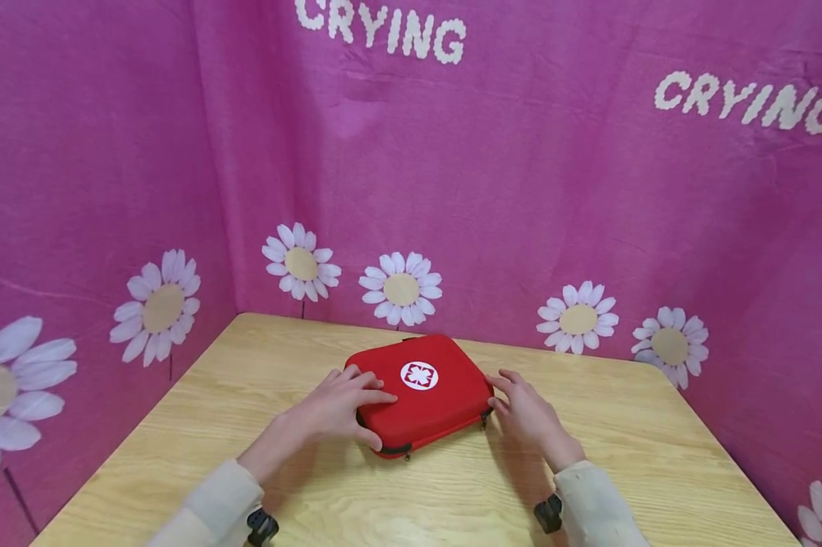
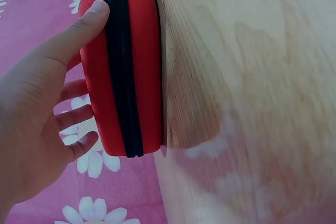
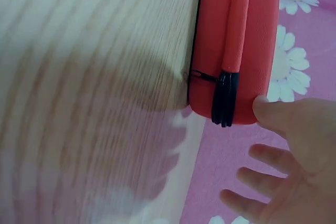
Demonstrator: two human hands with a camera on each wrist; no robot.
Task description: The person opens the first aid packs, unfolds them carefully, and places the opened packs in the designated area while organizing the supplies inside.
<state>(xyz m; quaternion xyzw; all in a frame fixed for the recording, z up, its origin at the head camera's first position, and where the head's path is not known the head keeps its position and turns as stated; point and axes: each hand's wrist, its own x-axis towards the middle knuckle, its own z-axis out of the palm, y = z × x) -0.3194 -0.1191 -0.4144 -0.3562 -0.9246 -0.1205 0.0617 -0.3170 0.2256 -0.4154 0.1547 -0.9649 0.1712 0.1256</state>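
A red zippered first-aid case point(image 1: 445, 406) with a round white cross emblem point(image 1: 419, 375) lies flat on the wooden table, its lid closed. My left hand point(image 1: 346, 403) is spread over its left end, the fingers across the lid. In the left wrist view the thumb point(image 2: 94, 17) touches the side by the black zipper point(image 2: 123, 72). At the right end, my right hand point(image 1: 523, 410) has its thumb against the corner, with the other fingers spread apart, as the right wrist view shows. A zipper pull point(image 3: 203, 76) hangs at that corner.
The wooden table point(image 1: 411, 509) reaches back to a pink cloth backdrop point(image 1: 452, 190) with white daisies and lettering. The cloth also rises along the left and right sides. Dark straps point(image 1: 262, 526) show at the cuffs of both pale sleeves.
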